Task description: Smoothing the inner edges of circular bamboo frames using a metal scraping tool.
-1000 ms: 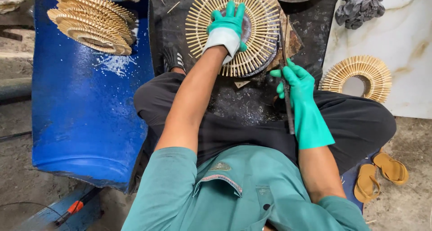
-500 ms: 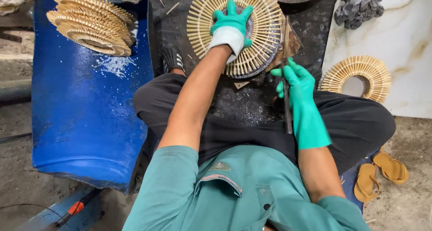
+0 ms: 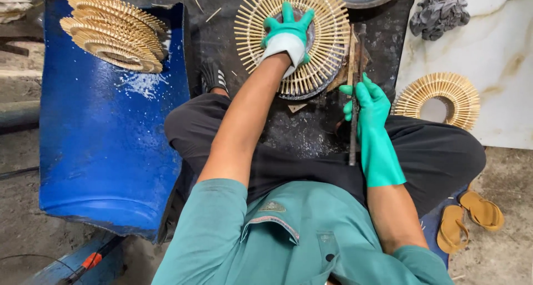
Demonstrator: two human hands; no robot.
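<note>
A round ring of radiating bamboo sticks point(image 3: 327, 35) lies on a dark disc on the black work surface in front of me. My left hand point(image 3: 286, 32), in a green and white glove, presses flat on its middle with fingers spread. My right hand point(image 3: 369, 104), in a green glove, grips a long dark metal bar point(image 3: 355, 90) that runs from my lap up to the right edge of the ring.
A stack of finished stick rings point(image 3: 114, 32) rests on a blue half-barrel point(image 3: 111, 140) at left. Another ring point(image 3: 438, 99) lies on a marble slab point(image 3: 488, 57) at right, near a grey rag point(image 3: 438, 15). Sandals point(image 3: 469, 218) sit at lower right.
My left hand and the ring shifted slightly. My right hand stays on the bar, which has tilted a little.
</note>
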